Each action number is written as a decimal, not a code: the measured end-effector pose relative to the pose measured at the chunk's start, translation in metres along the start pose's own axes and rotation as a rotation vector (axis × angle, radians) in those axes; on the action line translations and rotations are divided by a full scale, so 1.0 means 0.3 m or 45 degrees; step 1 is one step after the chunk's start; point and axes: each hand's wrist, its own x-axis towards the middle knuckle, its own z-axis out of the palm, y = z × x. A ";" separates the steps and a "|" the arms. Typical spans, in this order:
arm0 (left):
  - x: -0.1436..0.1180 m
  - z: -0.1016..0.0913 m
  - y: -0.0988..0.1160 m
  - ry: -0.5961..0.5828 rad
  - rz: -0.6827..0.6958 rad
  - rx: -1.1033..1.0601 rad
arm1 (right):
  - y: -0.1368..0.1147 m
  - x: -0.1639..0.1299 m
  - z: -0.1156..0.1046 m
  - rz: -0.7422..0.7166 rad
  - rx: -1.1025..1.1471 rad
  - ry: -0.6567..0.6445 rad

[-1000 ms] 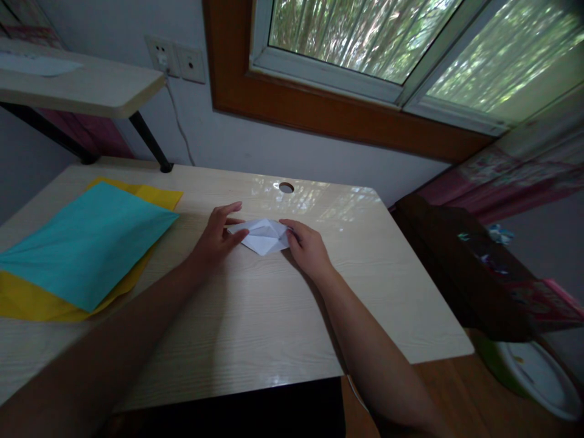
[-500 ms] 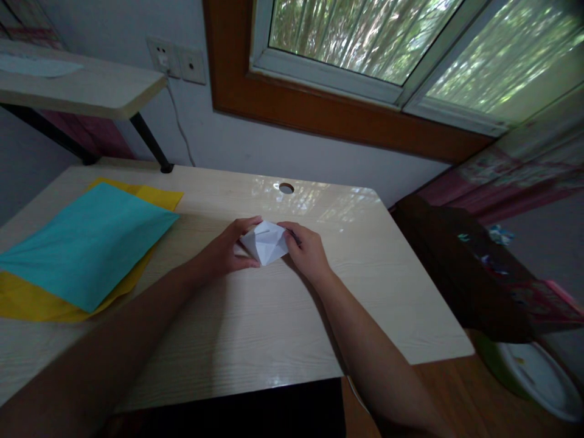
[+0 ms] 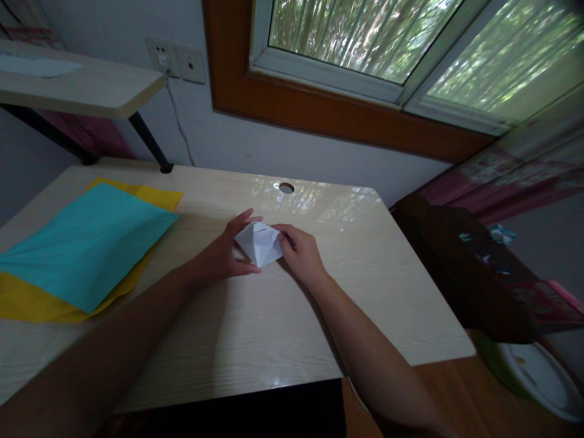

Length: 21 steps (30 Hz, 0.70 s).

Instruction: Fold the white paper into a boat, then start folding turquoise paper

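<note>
Two bare hands held one folded white paper (image 3: 259, 243) mid-counter (image 3: 255, 328): left hand (image 3: 224, 255) with its grip pinched on the paper's left edge, right hand (image 3: 298, 254) closed on its right edge. Teal sheet (image 3: 86, 243) lay over yellow sheet (image 3: 27, 301), well apart at left.

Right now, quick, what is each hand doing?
Left hand: closed on the left side of the folded white paper.
Right hand: closed on the paper's right side, fingers pinching its edge.
</note>
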 end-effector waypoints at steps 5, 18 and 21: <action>-0.005 0.001 0.002 0.055 -0.151 -0.203 | -0.004 -0.003 0.000 -0.019 0.019 -0.045; 0.040 0.005 0.000 0.389 -0.445 -0.605 | -0.012 -0.014 0.023 -0.098 0.227 -0.256; 0.045 0.002 0.000 0.479 -0.512 -0.649 | -0.010 -0.018 0.029 -0.049 0.301 -0.266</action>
